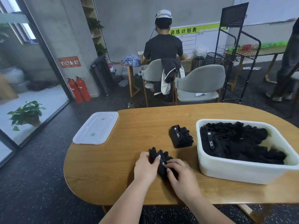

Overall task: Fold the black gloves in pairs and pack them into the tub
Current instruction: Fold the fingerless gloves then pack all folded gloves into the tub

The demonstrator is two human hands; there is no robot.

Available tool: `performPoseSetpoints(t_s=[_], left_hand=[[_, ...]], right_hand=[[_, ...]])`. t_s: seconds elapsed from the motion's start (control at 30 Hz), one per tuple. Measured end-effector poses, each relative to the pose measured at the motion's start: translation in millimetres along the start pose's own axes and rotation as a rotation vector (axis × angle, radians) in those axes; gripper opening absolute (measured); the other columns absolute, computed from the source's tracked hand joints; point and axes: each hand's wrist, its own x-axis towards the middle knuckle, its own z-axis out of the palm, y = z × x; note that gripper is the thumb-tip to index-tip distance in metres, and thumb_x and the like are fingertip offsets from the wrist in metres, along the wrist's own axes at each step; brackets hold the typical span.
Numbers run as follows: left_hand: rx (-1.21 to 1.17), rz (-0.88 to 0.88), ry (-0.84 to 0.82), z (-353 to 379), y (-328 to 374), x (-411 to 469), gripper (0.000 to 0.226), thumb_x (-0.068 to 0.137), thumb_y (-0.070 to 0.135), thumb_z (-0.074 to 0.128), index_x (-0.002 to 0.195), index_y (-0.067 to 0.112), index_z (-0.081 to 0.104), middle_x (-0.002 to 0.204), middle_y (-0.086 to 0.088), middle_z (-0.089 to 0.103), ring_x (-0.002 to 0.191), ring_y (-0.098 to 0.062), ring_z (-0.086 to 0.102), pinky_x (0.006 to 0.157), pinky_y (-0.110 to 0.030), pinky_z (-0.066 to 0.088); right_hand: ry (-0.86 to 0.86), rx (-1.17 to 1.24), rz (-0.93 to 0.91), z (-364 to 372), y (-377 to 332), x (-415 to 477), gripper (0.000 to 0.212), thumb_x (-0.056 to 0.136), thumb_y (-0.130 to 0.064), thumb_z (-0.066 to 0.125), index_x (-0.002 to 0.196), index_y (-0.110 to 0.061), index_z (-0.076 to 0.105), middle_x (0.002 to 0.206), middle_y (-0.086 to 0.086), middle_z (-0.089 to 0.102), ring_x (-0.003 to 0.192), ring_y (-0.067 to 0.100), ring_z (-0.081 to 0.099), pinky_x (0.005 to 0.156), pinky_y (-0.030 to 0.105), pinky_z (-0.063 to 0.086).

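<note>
Both forearms reach in from the near edge, and the two hands meet over one glove pair [159, 156] lying on the table [113, 167]. The left hand [145, 167] curls its fingers round the pair's left side, thumb tucked against the fabric. It seems to be pinning the bundle so the two layers stay lined up. The right hand [182, 177] is bent over the near right part, fingertips pinching close to the white-lettered wrist strap. That looks like the fold being made or tightened. Neither hand is spread flat, and both have hold of this same pair.

The pair's fingertips stick out just beyond the left hand's knuckles, pointing away from the person. A little farther out, ahead of the right hand, a folded pair [181, 136] sits by itself with its strap on top. It appears finished and parked there until it is packed. Off to the right of the right hand stands the white tub [242, 172], near enough for a short carry. It already holds a heap of black gloves [239, 143]. Well out beyond the left hand, the tub's lid [96, 127] lies flat at the table's far left edge, clear of the folding.
</note>
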Motion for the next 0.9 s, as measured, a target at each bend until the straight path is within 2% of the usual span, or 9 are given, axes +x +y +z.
performPoseSetpoints(t_s=[0.07,0.17,0.3,0.43,0.5,0.57,0.67,0.77,0.9], left_hand=[[-0.121,-0.027,-0.02,-5.0,5.4,-3.0,0.029,0.098,0.043,0.072,0.116,0.028,0.054,0.104,0.014,0.068,0.093,-0.003,0.066,0.072,-0.022,0.052],[-0.255,-0.059,-0.01,-12.5,5.4,-6.6,0.031,0.094,0.032,0.079,0.112,0.031,0.054,0.108,0.01,0.071,0.097,-0.007,0.068,0.08,-0.028,0.055],[-0.435,-0.065,-0.024,-26.6,6.7,-9.7,0.035,0.092,0.022,0.081,0.115,0.032,0.056,0.114,0.009,0.073,0.105,-0.011,0.071,0.097,-0.041,0.059],[-0.614,-0.047,-0.073,-47.7,18.2,-9.7,0.05,0.088,0.021,0.084,0.128,0.029,0.056,0.118,0.006,0.077,0.106,-0.016,0.076,0.098,-0.048,0.061],[-0.698,-0.025,-0.115,-57.8,29.5,-11.4,0.047,0.092,0.016,0.082,0.13,0.026,0.056,0.116,0.001,0.078,0.103,-0.02,0.078,0.094,-0.047,0.063],[-0.781,0.026,-0.176,-64.9,44.4,-14.9,0.043,0.095,0.009,0.078,0.13,0.02,0.056,0.111,-0.003,0.08,0.103,-0.024,0.078,0.091,-0.048,0.064],[-0.841,0.106,-0.26,-68.6,67.7,-20.9,0.042,0.097,0.006,0.075,0.133,0.015,0.056,0.112,-0.006,0.08,0.106,-0.029,0.077,0.093,-0.051,0.063],[-0.896,0.144,-0.303,-64.7,90.2,-23.5,0.048,0.096,0.007,0.077,0.137,0.015,0.054,0.117,-0.008,0.079,0.11,-0.03,0.076,0.097,-0.054,0.061],[-0.905,0.18,-0.338,-50.1,118.4,-30.9,0.054,0.093,0.008,0.08,0.139,0.015,0.052,0.117,-0.008,0.079,0.109,-0.028,0.076,0.094,-0.051,0.062]], right_hand=[[-0.028,0.033,-0.006,-0.6,-1.0,-0.1,0.017,0.099,-0.03,0.066,0.109,-0.039,0.076,0.118,-0.036,0.059,0.12,-0.007,0.051,0.093,0.006,0.038],[-0.067,0.095,0.018,-6.3,-4.3,1.5,0.016,0.097,-0.03,0.069,0.107,-0.041,0.075,0.113,-0.034,0.063,0.115,-0.008,0.055,0.093,0.015,0.045],[-0.036,0.081,0.061,-21.7,-16.0,6.9,0.029,0.095,-0.034,0.072,0.122,-0.043,0.068,0.115,-0.03,0.061,0.114,-0.003,0.051,0.097,0.024,0.046],[-0.097,0.138,0.092,-39.3,-34.4,14.6,0.06,0.099,-0.05,0.065,0.153,-0.038,0.043,0.141,-0.026,0.046,0.128,-0.002,0.048,0.105,0.02,0.04],[-0.163,0.246,0.119,-49.5,-45.6,18.9,0.072,0.098,-0.058,0.061,0.16,-0.038,0.03,0.144,-0.023,0.045,0.13,-0.002,0.048,0.106,0.02,0.04],[-0.187,0.326,0.13,-60.0,-55.8,23.6,0.077,0.097,-0.064,0.059,0.162,-0.042,0.025,0.144,-0.02,0.049,0.134,0.003,0.048,0.11,0.024,0.039],[-0.148,0.389,0.14,-77.7,-69.1,31.4,0.077,0.094,-0.065,0.063,0.16,-0.045,0.028,0.141,-0.022,0.056,0.133,0.0,0.05,0.111,0.026,0.041],[-0.043,0.391,0.119,-98.3,-76.8,38.2,0.07,0.093,-0.054,0.071,0.154,-0.044,0.039,0.132,-0.025,0.064,0.123,-0.006,0.057,0.1,0.019,0.046],[0.098,0.33,0.121,-133.1,-75.2,42.9,0.055,0.092,-0.044,0.075,0.142,-0.047,0.054,0.123,-0.024,0.067,0.12,-0.002,0.059,0.102,0.028,0.049]])
